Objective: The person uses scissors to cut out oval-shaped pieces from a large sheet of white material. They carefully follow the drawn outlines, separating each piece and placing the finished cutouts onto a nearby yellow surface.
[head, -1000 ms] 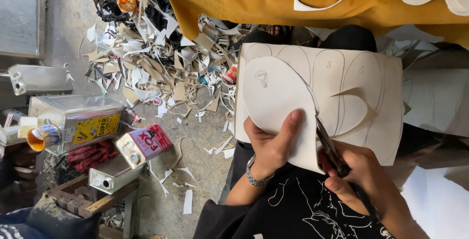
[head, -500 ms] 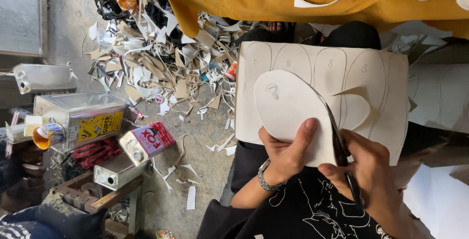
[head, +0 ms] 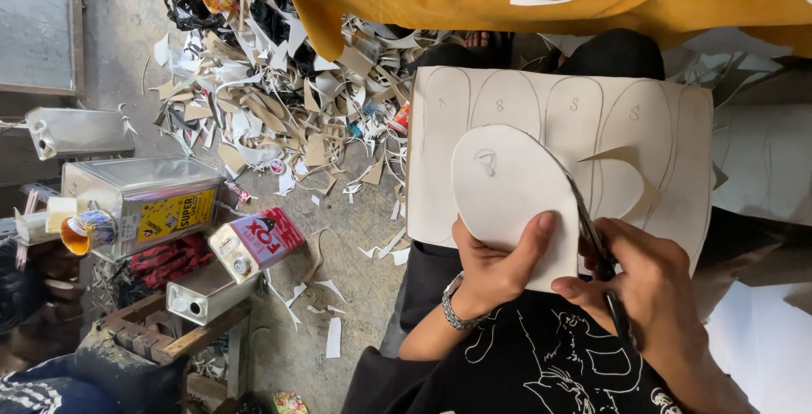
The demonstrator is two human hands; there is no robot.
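Observation:
A large cream sheet (head: 541,105) with several sole outlines drawn on it lies across my lap. My left hand (head: 495,266) pinches the lower end of a sole-shaped piece (head: 507,186) that is partly cut free and lifted over the sheet. My right hand (head: 643,279) grips dark scissors (head: 596,241), whose blades run up along the right edge of that piece. A curled flap of cut sheet (head: 617,181) sits just right of the blades. A metal bracelet is on my left wrist.
A pile of paper and board scraps (head: 279,101) covers the floor to the left. Metal tin cans (head: 139,198) and a small red-and-white can (head: 254,241) stand lower left. A yellow cloth-covered table (head: 541,0) with white cut soles spans the top.
The scissors have cut further up the right edge of the sole piece. My left hand has turned the piece and shifted right, and more of it now stands free of the sheet.

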